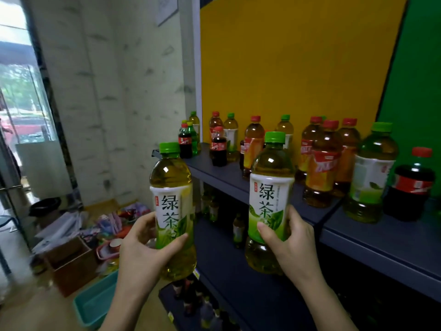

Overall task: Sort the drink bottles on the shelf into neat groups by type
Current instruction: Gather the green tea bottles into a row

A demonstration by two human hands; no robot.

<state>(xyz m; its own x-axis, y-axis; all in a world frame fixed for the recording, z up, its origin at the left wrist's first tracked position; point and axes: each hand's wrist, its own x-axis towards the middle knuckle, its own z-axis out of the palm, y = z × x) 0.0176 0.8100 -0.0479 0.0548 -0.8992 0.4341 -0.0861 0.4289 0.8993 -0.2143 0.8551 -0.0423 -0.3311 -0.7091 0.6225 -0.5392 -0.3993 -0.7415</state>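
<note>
Head view, and two green tea bottles are up in the air at once, both clear of the shelf. Left hand (143, 244) is wrapped around the lower label of one green tea bottle (171, 206), thumb across the front, fingers closed behind it. Right hand (290, 240) has the same closed hold on the second green tea bottle (270, 199), thumb pressed on the leaf print. Both are upright with labels facing the camera, which looks like a matched pair being carried together so they can go down side by side.

Behind them, the upper shelf (393, 242) is a mix. Red-capped iced tea bottles (322, 168) cluster in the middle, another green tea bottle on the shelf (370, 177) stands to their right, and a cola bottle (411, 185) sits just beside that at the far right. Further back, more cola and green-capped bottles are scattered along the yellow back panel (286, 56). Grouping is clearly unfinished, I'd say early to midway.

Lower shelves hold more bottles, too dark to read. Off to the left, on the floor, a teal bin (95, 304) and a cardboard box (71, 263) sit among clutter.
</note>
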